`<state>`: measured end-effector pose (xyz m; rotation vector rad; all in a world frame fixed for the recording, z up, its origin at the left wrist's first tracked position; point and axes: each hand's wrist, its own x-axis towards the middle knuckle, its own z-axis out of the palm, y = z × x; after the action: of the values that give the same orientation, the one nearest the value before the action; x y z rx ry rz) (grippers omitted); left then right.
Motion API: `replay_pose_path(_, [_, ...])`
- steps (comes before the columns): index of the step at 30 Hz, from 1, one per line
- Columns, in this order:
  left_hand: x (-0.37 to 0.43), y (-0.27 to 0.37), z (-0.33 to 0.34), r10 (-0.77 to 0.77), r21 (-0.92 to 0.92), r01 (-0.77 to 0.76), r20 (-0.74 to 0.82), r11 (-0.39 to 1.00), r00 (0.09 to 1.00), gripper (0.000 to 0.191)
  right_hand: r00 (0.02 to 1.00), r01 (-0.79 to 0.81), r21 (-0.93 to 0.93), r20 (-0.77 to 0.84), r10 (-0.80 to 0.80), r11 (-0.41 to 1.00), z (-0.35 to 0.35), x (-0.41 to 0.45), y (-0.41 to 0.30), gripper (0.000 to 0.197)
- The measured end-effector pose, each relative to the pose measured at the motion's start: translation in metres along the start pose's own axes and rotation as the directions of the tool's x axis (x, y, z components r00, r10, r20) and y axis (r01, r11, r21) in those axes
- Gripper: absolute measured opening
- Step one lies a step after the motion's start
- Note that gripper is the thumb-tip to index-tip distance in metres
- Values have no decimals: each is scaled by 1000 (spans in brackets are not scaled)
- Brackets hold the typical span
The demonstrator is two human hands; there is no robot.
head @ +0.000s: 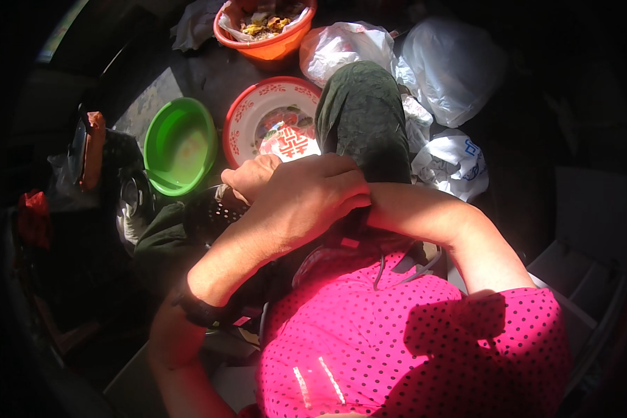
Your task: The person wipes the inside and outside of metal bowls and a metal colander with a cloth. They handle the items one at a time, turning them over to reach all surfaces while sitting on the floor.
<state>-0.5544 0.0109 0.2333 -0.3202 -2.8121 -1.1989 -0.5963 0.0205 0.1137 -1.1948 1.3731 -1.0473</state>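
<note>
My left hand (318, 190), with a dark band (201, 308) at its wrist, lies across my right forearm (423, 209) in front of my body. Its fingers curl down at the right, beside a dark object (352, 222) that is mostly shadowed. Whether they grip anything is hidden. Beyond it, my right hand (253, 177) shows only in part, near a dark material with pale dots (227, 211). Just past the hands sits a red-rimmed basin (232, 123) with a printed pattern. A green plastic basin (180, 146) stands left of it.
An orange basin (271, 47) lined with plastic holds food-like scraps (264, 26) at the top. White plastic bags (347, 47) and a large translucent bag (449, 68) lie beyond my raised knee (363, 112). A printed white bag (452, 164) is at the right.
</note>
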Motion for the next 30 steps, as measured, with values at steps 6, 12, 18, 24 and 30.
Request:
replay_pose_path(6, [-17,1,1,106,89,-106,-2,990,994,31,1000,19,-284,-3,-21,959,1,20,-8,18])
replay_pose_path(12, [-60,7,-22,-118,-76,102,-237,992,964,55,997,-56,-590,-79,11,806,-12,17,-22,18])
replay_pose_path(18, [-122,-14,-33,-210,166,340,-522,926,827,45,934,-83,-420,-350,-77,904,-66,33,-34,26])
replay_pose_path(24, [-137,-33,-22,-313,517,392,-238,761,920,45,946,-107,-285,-324,9,953,-93,81,-41,27])
replay_pose_path(30, [-136,-63,-39,-333,381,520,-457,765,825,18,900,11,-150,-428,-75,989,-114,102,-34,28])
